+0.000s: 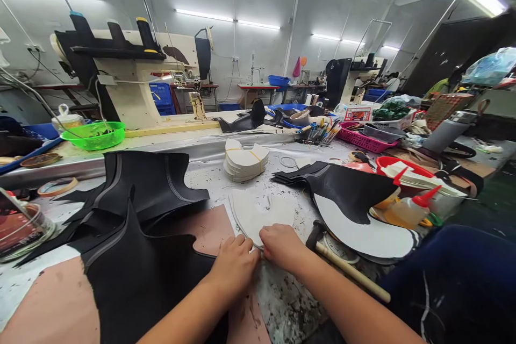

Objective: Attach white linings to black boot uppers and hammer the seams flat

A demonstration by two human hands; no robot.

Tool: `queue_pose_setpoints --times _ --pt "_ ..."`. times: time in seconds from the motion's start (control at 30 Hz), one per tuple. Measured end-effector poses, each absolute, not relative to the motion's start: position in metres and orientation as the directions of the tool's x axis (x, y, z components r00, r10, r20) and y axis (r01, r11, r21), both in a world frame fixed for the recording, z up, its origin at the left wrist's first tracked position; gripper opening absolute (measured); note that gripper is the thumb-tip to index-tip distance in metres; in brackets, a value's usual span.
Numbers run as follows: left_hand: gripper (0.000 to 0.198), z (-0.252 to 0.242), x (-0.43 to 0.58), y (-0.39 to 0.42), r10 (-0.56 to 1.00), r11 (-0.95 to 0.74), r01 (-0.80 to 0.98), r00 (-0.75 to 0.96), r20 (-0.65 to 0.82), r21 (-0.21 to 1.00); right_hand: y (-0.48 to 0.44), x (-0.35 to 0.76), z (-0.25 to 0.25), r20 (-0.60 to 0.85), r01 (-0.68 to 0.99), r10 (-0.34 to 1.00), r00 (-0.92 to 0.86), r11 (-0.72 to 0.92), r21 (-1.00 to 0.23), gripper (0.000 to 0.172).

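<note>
A white U-shaped piece (250, 216) lies flat on the table, its curved near end towards me. My left hand (237, 259) pinches that near edge on the left side. Close beside it, my right hand (282, 246) is closed on the same edge, knuckles up; the fingertips of both hands are partly hidden. Just behind stands a stack of similar white pieces (245, 164) bound with a yellow band. Black leather-like panels (157, 274) with pinkish undersides spread to the left of my left hand. A hammer (350, 269) with a wooden handle lies right of my right hand.
At the right, black panels (350, 185) lie over a white curved piece (363, 234), near red-tipped glue bottles (411, 209). A sewing machine (133, 91) and green basket (94, 135) stand at the back left. A pink basket (365, 138) sits back right.
</note>
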State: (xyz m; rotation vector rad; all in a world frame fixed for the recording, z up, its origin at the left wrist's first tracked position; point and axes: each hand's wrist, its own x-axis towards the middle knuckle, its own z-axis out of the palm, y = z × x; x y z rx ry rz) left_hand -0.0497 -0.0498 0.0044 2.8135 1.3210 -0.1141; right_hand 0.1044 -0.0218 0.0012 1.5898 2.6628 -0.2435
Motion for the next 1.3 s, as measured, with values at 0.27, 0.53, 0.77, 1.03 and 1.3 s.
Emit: queue_pose_setpoints --times 0.27,0.53,0.77,1.03,1.3 --pt "0.024 0.0 -0.047 -0.051 0.754 -0.654 0.756 0.655 -0.049 0.028 0.002 0.114 0.008 -0.105 0.892 0.896 -0.432 0.408 -0.196 0.019" --pt "0.029 -0.005 -0.052 -0.054 0.754 -0.653 0.751 0.657 -0.019 0.098 0.015 0.127 0.013 -0.138 0.86 0.895 -0.425 0.352 -0.369 0.017" --pt "0.031 -0.008 -0.056 -0.056 0.773 -0.627 0.76 0.634 0.014 0.171 0.004 0.14 0.006 -0.153 0.805 0.87 -0.469 0.35 -0.479 0.019" --pt "0.039 -0.009 -0.056 -0.053 0.773 -0.621 0.756 0.635 -0.004 0.207 0.015 0.121 0.005 -0.052 0.874 0.96 -0.274 0.227 -0.43 0.016" --pt "0.04 -0.009 -0.056 -0.05 0.773 -0.617 0.767 0.633 -0.048 0.176 0.095 0.112 0.044 -0.076 0.815 0.945 -0.319 0.232 -0.53 0.027"
